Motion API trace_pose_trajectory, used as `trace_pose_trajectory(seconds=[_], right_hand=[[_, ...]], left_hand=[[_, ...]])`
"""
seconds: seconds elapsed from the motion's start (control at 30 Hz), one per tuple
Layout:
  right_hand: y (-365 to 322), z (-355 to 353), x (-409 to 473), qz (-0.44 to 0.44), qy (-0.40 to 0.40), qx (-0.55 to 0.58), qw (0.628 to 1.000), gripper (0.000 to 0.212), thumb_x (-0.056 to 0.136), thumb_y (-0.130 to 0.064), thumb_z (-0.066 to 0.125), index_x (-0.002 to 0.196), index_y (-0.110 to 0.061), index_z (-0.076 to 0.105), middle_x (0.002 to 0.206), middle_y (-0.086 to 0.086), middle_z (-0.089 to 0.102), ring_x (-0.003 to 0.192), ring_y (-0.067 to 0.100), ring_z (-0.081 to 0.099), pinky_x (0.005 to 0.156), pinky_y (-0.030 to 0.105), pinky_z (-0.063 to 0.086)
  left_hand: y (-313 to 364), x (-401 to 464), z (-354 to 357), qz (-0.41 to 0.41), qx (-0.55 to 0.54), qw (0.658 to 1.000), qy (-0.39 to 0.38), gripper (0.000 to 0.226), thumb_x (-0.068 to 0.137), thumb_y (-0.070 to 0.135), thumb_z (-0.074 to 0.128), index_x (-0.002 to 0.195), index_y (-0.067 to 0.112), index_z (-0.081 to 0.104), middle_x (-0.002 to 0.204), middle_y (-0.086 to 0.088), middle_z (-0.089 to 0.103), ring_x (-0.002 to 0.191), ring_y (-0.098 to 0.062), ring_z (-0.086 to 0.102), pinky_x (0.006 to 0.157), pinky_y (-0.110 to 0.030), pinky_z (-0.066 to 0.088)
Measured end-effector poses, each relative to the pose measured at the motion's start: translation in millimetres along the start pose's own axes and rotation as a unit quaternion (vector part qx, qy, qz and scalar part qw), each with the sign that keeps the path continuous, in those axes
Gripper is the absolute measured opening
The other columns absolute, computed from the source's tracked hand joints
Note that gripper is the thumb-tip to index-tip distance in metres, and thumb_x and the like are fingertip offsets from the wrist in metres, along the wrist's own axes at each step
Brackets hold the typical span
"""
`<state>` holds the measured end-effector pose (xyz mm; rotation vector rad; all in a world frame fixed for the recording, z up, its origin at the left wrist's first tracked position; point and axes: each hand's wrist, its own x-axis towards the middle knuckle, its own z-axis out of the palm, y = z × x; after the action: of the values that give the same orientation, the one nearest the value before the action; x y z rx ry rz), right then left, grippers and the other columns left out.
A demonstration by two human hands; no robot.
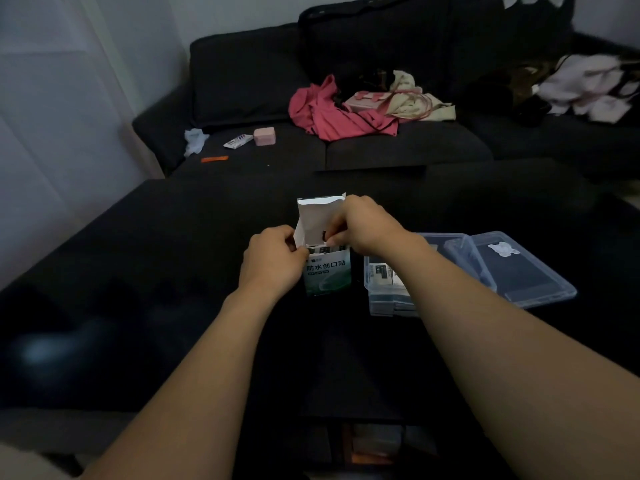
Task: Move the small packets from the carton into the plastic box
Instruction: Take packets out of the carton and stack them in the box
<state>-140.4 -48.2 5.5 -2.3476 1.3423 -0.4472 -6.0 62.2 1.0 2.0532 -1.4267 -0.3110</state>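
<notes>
1. The small packets point(320, 250) are seen standing on end in the open carton point(327, 271), directly between the two hands; their long axis runs upright, and the count is hidden.
2. One carton is gripped at its left edge by the left hand point(273, 259); the right hand point(363, 225), the nearer to the packets, is curled into the mouth, apparently pinching one (contact partly hidden).
3. One plastic box point(388, 292), already holding some packets, is set just right of the carton, under the right forearm; one lid point(512, 271) lies further right.
</notes>
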Motion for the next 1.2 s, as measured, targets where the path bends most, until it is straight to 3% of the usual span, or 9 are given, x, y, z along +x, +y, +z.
trace_pose_trajectory(seconds=[0.1, 0.2, 0.33, 0.43, 0.7, 0.87, 1.0, 1.1, 1.2], right_hand=[[2, -5, -2, -0.004, -0.017, 0.034, 0.999, 0.016, 0.075, -0.017, 0.085, 0.089, -0.019, 0.079, 0.093, 0.001, 0.072, 0.089, 0.021, 0.068, 0.087, 0.044, 0.058], [2, -9, -5, -0.006, -0.025, 0.042, 0.999, 0.01, 0.078, -0.013, 0.083, 0.082, -0.021, 0.079, 0.085, -0.004, 0.073, 0.087, 0.016, 0.068, 0.087, 0.041, 0.058], [0, -6, -4, -0.015, -0.018, 0.0, 1.0, 0.009, 0.082, -0.015, 0.079, 0.088, -0.02, 0.078, 0.098, 0.003, 0.07, 0.091, 0.022, 0.067, 0.086, 0.044, 0.058], [-5, -1, -4, -0.029, -0.014, -0.071, 0.997, 0.019, 0.082, -0.016, 0.076, 0.1, -0.02, 0.074, 0.106, 0.006, 0.067, 0.093, 0.025, 0.066, 0.083, 0.045, 0.059], [-6, 5, -3, -0.019, 0.013, -0.122, 0.992, 0.026, 0.083, -0.021, 0.076, 0.109, -0.018, 0.07, 0.106, 0.007, 0.064, 0.09, 0.028, 0.065, 0.082, 0.046, 0.058], [-8, -23, -7, -0.038, 0.038, 0.004, 0.999, 0.006, 0.082, -0.024, 0.081, 0.087, -0.024, 0.08, 0.081, -0.005, 0.071, 0.077, 0.012, 0.067, 0.074, 0.035, 0.056], [-3, -59, -20, -0.054, 0.044, 0.079, 0.994, 0.004, 0.085, -0.016, 0.078, 0.085, -0.02, 0.08, 0.071, -0.001, 0.072, 0.047, -0.002, 0.058, 0.055, 0.02, 0.048], [1, -76, -34, -0.039, 0.045, 0.169, 0.984, 0.007, 0.089, -0.011, 0.073, 0.093, -0.011, 0.079, 0.081, 0.01, 0.075, 0.053, 0.007, 0.058, 0.045, 0.013, 0.043], [6, -85, -45, -0.029, 0.019, 0.254, 0.967, 0.008, 0.092, -0.012, 0.07, 0.096, -0.01, 0.076, 0.087, 0.01, 0.076, 0.06, 0.008, 0.058, 0.049, 0.018, 0.046]], left_hand=[[0, 0, -1, 0.004, 0.001, 1.0, 0.0, 0.023, 0.094, 0.024, 0.066, 0.073, 0.025, 0.056, 0.075, 0.005, 0.059, 0.067, -0.007, 0.053, 0.052, -0.025, 0.033], [0, 0, 0, 0.008, 0.006, 1.0, 0.0, 0.024, 0.094, 0.025, 0.066, 0.072, 0.025, 0.056, 0.076, 0.004, 0.06, 0.066, -0.008, 0.054, 0.053, -0.026, 0.033], [-1, 0, 0, 0.012, 0.003, 1.0, -0.003, 0.023, 0.094, 0.024, 0.066, 0.073, 0.027, 0.055, 0.076, 0.004, 0.06, 0.067, -0.008, 0.054, 0.053, -0.025, 0.034], [0, 1, 1, 0.023, 0.004, 1.0, -0.005, 0.021, 0.094, 0.025, 0.067, 0.076, 0.031, 0.056, 0.077, 0.007, 0.06, 0.069, -0.006, 0.055, 0.054, -0.024, 0.035], [-1, -1, 0, 0.017, 0.016, 1.0, 0.001, 0.011, 0.094, 0.029, 0.066, 0.084, 0.029, 0.061, 0.078, 0.009, 0.062, 0.068, -0.004, 0.055, 0.053, -0.023, 0.035], [1, 0, 0, -0.021, 0.013, 1.0, 0.007, 0.005, 0.095, 0.032, 0.065, 0.092, 0.027, 0.065, 0.088, 0.004, 0.068, 0.074, -0.009, 0.061, 0.054, -0.023, 0.04], [0, 1, 0, -0.037, 0.0, 0.999, 0.006, 0.013, 0.092, 0.034, 0.068, 0.101, 0.025, 0.067, 0.093, 0.003, 0.071, 0.08, -0.011, 0.065, 0.055, -0.023, 0.041], [-2, 0, -1, -0.033, -0.027, 0.999, 0.024, 0.026, 0.085, 0.036, 0.072, 0.106, 0.024, 0.065, 0.089, 0.005, 0.068, 0.079, -0.009, 0.063, 0.059, -0.026, 0.044], [4, -2, -2, 0.016, -0.129, 0.983, 0.127, 0.019, 0.086, 0.036, 0.071, 0.097, 0.022, 0.064, 0.087, 0.001, 0.065, 0.076, -0.01, 0.061, 0.064, -0.026, 0.046]])
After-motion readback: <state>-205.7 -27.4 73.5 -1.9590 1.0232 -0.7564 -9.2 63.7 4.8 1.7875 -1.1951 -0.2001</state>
